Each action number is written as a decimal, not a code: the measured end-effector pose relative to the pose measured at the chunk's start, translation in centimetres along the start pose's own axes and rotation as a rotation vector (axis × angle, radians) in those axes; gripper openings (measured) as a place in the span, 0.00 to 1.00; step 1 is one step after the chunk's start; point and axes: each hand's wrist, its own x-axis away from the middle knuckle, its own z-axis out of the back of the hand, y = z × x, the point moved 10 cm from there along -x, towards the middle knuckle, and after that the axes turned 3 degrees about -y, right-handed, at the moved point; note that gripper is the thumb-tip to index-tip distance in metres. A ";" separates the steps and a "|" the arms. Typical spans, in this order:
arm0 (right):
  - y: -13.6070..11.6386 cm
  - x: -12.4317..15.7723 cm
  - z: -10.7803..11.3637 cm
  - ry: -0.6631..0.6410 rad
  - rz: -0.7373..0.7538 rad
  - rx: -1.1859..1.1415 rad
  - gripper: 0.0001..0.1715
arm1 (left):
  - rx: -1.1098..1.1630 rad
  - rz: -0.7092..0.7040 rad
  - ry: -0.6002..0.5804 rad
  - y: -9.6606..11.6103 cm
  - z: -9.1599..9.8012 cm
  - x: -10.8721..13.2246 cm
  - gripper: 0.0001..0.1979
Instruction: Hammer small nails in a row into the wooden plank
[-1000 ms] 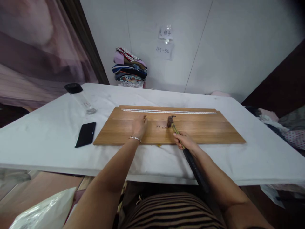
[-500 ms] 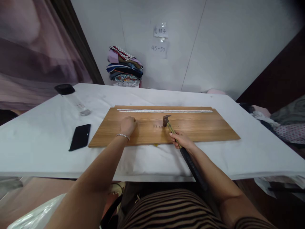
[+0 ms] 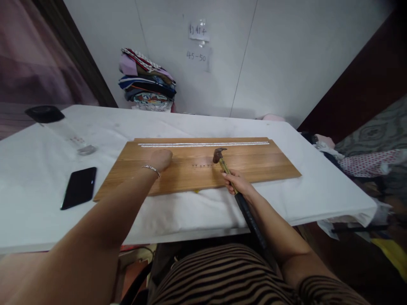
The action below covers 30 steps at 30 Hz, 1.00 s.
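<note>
My right hand (image 3: 237,182) grips a claw hammer (image 3: 243,207) partway along its yellowish shaft, below the rusty head. The black grip runs back toward my body. The hammer head is just above a wooden board (image 3: 260,163), by the right part of a short row of small nails (image 3: 200,165) standing in its surface. On the board's left part lies my left hand (image 3: 161,159), closed with fingers curled under; whatever they may hold is hidden. A silver bracelet circles that wrist. Two white strips (image 3: 203,145) run along the board's far edge.
Left of the board, a dark phone (image 3: 79,187) lies on the white-covered table (image 3: 321,190). Behind it is a clear container with a black lid (image 3: 45,114). Folded clothes (image 3: 148,82) are stacked by the wall, under which the table's far edge runs. Handwritten papers (image 3: 197,55) hang there.
My view has turned, shifting the board and table left in the picture. The hammer head has moved slightly right relative to the nails, uncovering more of them. My left hand remains on the board.
</note>
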 end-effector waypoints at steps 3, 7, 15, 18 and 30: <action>1.3 -0.8 1.6 -0.014 -0.027 -0.098 0.31 | -0.113 0.008 -0.083 0.3 -0.4 0.2 0.07; 1.9 -2.0 3.7 -0.085 -0.035 -0.201 0.29 | -0.175 0.004 -0.124 0.7 -0.6 0.9 0.14; 2.1 -3.6 6.5 -0.070 0.046 -0.284 0.25 | -0.097 -0.012 -0.116 0.2 -1.0 0.7 0.15; 2.6 -4.5 6.9 -0.067 0.051 -0.331 0.23 | -0.030 0.006 -0.073 -0.2 -1.0 0.7 0.11; 3.2 -6.3 8.6 -0.180 0.124 -0.560 0.05 | 0.758 -0.020 0.199 6.8 -1.6 2.4 0.10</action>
